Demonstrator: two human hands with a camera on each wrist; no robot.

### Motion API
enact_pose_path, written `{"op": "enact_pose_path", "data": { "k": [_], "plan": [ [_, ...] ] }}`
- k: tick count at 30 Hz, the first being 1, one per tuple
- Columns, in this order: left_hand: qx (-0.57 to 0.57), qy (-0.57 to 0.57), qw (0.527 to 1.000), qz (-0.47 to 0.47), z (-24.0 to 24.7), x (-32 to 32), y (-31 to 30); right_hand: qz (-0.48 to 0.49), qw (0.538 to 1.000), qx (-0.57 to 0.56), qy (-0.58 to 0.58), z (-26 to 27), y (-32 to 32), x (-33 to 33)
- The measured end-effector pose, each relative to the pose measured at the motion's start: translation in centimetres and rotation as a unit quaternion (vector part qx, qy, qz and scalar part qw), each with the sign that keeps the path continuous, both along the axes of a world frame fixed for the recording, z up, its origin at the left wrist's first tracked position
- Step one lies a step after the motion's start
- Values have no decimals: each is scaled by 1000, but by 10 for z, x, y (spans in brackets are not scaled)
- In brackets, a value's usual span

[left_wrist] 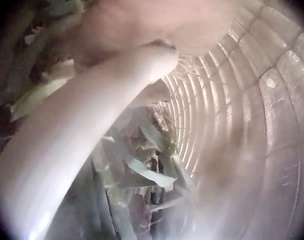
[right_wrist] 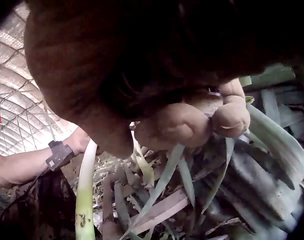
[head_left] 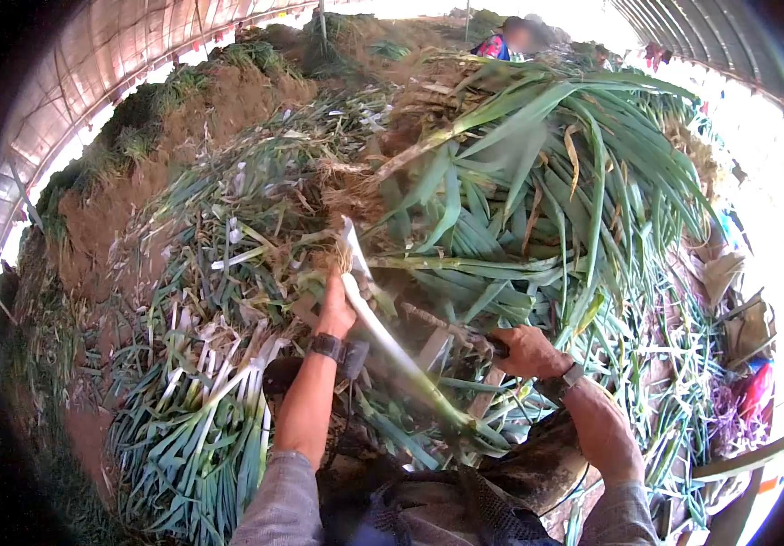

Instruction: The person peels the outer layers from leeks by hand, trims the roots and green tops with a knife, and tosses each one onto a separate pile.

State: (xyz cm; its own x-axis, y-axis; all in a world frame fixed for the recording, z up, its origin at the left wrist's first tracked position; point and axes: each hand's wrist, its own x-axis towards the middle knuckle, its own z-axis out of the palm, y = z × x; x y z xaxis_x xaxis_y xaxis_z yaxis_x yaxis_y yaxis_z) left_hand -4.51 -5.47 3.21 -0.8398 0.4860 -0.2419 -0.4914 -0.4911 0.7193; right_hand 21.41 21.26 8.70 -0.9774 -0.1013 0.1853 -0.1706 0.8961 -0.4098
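My left hand (head_left: 335, 308) grips a leek (head_left: 387, 341) near its root end. The white shaft slants down to the right, toward my lap, and turns green at its lower end; it also crosses the left wrist view as a thick pale stalk (left_wrist: 77, 125). Above the left fingers a white strip (head_left: 353, 240) sticks up beside tangled roots. My right hand (head_left: 530, 353) is curled round the dark handle of a knife-like tool, whose brownish, dirty blade (head_left: 433, 320) points left toward the leek. In the right wrist view the fingers (right_wrist: 179, 122) largely hide the handle.
A big heap of untrimmed leeks (head_left: 537, 191) lies in front and to the right. White-shafted leeks (head_left: 205, 400) are piled on the left, near loose leaf scraps (head_left: 255, 218). Another person (head_left: 501, 41) is at the back. A wooden plank (head_left: 739, 460) stands at lower right.
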Motion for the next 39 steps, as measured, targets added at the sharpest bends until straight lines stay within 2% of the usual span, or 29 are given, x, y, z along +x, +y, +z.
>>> {"op": "enact_pose_path", "data": {
  "k": [2, 4, 6, 8, 10, 12, 14, 15, 18, 19, 20, 21, 22, 23, 24, 25, 26, 27, 28, 30, 32, 34, 35, 37, 38, 39],
  "plan": [
    [94, -9, 995, -14, -14, -11, -7, -18, 998, -2, -55, 0, -2, 0],
    [-24, 45, 995, 84, -5, -5, -1, -30, 998, 20, -47, -9, -4, -3],
    [-60, 70, 990, 107, -7, -7, 3, -19, 999, 7, -49, -12, -6, -4],
    [-147, 121, 966, 175, -16, -12, 8, -10, 998, 13, -64, -11, -7, -6],
    [-136, 127, 964, 191, -25, -3, 10, -23, 999, 1, -37, -10, -11, -7],
    [46, 0, 990, 132, -33, 23, 15, -36, 998, -1, -42, -9, -13, -9],
    [-75, 21, 991, 108, -178, 19, 22, -52, 998, -3, -40, -6, -15, -13],
    [-73, 23, 991, 106, -169, 26, 26, -51, 996, 4, -73, -7, -17, -12],
    [-90, 8, 994, 65, -89, 94, 36, -5, 992, 48, -121, -8, -14, -9],
    [-99, 1, 994, 51, -78, 103, 38, 1, 986, 58, -159, -2, -16, -6],
    [-106, -7, 988, 109, -87, 76, 34, 8, 978, 69, -199, 1, -17, -4],
    [-48, 9, 989, 142, -82, 51, 23, 20, 980, 62, -187, -2, -15, -3],
    [-32, 13, 979, 201, -71, 20, 11, 20, 980, 63, -186, -8, -10, -1],
    [28, -19, 975, 221, -51, -8, -7, 17, 982, 66, -177, -14, -6, 1],
    [-31, 29, 956, 291, 14, 0, -19, 13, 983, 70, -167, -17, -2, 1],
    [29, 90, 946, 309, 24, -28, -37, 12, 984, 70, -165, -17, -1, 1],
    [-53, 140, 926, 346, 82, -15, -48, 12, 983, 80, -167, -16, 0, 1],
    [-56, 247, 901, 352, 110, -23, -67, 12, 982, 89, -169, -17, 1, 2],
    [-85, 216, 889, 394, 136, -45, -92, 12, 982, 87, -169, -18, 2, 2],
    [-157, 337, 809, 455, 195, -55, -129, 16, 985, 65, -157, -19, 8, 1],
    [-339, 358, 745, 449, 243, -53, -175, -10, 986, 65, -153, -15, 9, 1],
    [-483, 448, 614, 434, 251, -82, -235, -77, 979, 59, -181, -32, 19, 2],
    [-496, 441, 614, 428, 242, -90, -261, -75, 981, 46, -172, -34, 22, 5],
    [-684, 413, 512, 315, 222, -102, -295, -87, 984, 28, -150, -26, 24, 4],
    [-690, 409, 510, 311, 198, -106, -303, -101, 985, 20, -139, -22, 23, 4],
    [-704, 420, 513, 254, 163, -110, -307, -107, 986, 30, -126, -21, 23, 4]
  ]
}}
